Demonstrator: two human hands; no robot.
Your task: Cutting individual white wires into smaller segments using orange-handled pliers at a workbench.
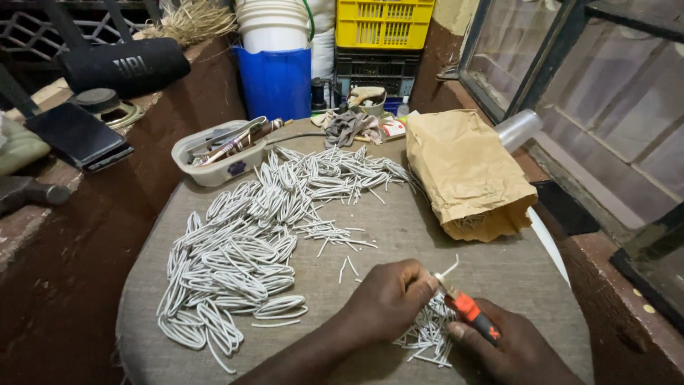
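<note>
At the lower centre of the frame the left hand (388,299) pinches a short white wire piece (447,271) whose tip curls up above the fingers. The right hand (516,349), partly cut off by the bottom edge, is closed around an orange-handled cutter (470,311); its blades are hidden behind the left fingers. Beneath them lies a small heap of cut wire bits (427,335), partly covered. Looped white wires (242,257) spread across the centre left.
</note>
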